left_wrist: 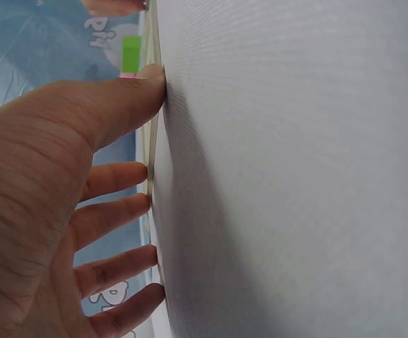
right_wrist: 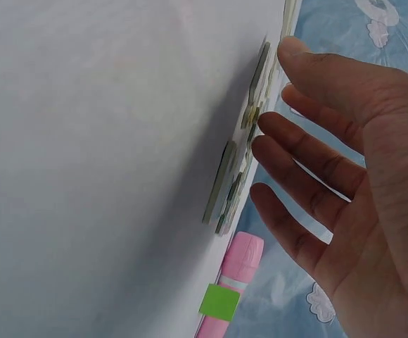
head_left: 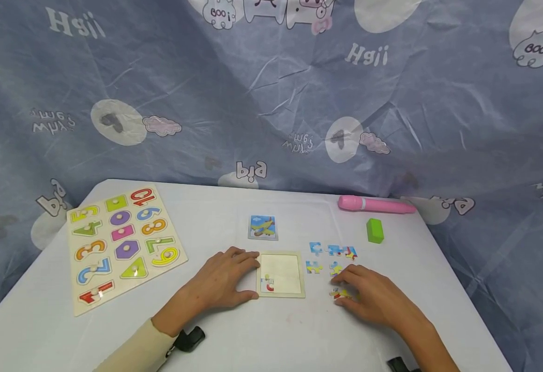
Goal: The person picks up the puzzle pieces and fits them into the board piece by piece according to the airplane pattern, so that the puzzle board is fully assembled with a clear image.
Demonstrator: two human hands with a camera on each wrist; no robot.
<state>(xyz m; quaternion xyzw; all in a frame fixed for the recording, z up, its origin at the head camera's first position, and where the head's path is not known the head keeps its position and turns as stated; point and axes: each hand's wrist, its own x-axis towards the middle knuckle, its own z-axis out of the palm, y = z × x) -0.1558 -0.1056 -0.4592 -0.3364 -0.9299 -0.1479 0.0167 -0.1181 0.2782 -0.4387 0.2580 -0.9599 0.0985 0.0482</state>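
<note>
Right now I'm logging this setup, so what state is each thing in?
Jigsaw tray, partly filled, lower-left corner only
Loose jigsaw pieces, outside the tray
Airplane picture card, flat, picture up
Number-and-shape peg puzzle, every cutout filled
Pink marker-shaped object, lying on its side
Green block, resting untouched
Left grip, open, touching the tray's left edge
Right grip, open, at the loose pieces

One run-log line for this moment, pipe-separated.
left hand: touching frame | right hand: near loose pieces | corner piece: inside frame, near left

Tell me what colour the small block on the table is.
The block is bright green; the head view shows it best.
</note>
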